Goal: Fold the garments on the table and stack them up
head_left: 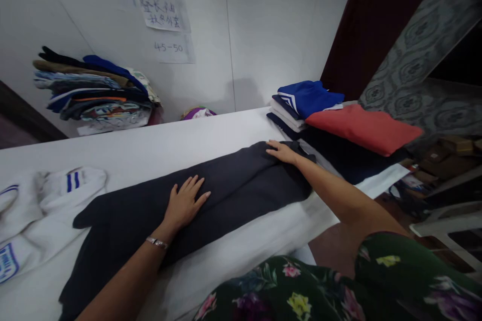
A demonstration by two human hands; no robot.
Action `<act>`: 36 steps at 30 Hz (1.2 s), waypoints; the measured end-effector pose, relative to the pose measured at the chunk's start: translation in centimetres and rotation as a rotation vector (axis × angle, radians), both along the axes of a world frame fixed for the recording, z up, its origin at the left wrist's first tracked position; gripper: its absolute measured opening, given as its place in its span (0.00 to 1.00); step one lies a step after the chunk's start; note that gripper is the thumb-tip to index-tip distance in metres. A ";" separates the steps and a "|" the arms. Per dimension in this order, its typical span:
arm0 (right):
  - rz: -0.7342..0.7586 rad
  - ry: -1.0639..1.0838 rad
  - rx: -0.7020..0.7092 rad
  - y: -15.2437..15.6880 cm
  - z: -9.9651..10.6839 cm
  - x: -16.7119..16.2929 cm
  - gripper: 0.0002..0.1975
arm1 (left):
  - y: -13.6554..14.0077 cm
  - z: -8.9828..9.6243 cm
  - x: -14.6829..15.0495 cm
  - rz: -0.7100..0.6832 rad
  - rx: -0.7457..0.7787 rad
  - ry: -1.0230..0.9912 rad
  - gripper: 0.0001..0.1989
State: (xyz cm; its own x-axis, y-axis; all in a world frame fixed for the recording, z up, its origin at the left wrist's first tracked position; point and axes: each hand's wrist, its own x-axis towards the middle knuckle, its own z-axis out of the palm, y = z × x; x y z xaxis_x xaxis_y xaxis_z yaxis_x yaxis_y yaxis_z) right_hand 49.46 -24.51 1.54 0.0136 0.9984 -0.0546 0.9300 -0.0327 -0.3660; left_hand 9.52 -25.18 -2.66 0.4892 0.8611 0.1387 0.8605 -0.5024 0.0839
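Note:
A dark grey garment (241, 185), folded into a long strip, lies across the white table. My left hand (184, 201) rests flat on its middle, fingers spread. Near the garment's right end, my right hand (280, 151) lies on the upper edge with its fingers stretched out. Neither hand grips the cloth. Beneath and beside the dark garment, at the left, is a white garment (48, 225) with blue stripes and a blue patch. Which kind of clothing the dark piece is, I cannot tell.
Folded clothes, with a blue piece (312, 98) and a coral piece (365, 128) on top, lie at the table's right end. A tall clothes pile (98, 93) stands back left. Paper signs (165, 12) hang on the wall. A white chair (448, 225) is at right.

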 end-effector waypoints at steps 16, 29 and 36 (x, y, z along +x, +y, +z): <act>-0.015 0.033 0.153 -8.3 -1.3 2.8 0.17 | -6.8 0.3 1.8 -0.350 0.019 -0.103 0.27; -0.024 -0.205 0.032 -4.1 -1.9 2.5 0.25 | -6.8 -0.8 1.8 -0.308 -0.013 -0.115 0.23; -0.004 -0.124 0.161 -5.2 -1.4 2.5 0.18 | -7.0 -0.5 1.6 -0.305 -0.041 -0.100 0.23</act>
State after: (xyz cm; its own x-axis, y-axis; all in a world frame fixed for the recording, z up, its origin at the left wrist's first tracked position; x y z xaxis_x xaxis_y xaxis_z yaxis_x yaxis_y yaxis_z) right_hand 52.00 -29.68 0.12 0.0140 0.9941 0.1076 0.9683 0.0134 -0.2495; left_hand 11.09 -32.16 -3.18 0.7114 0.6825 0.1676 0.6570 -0.7306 0.1862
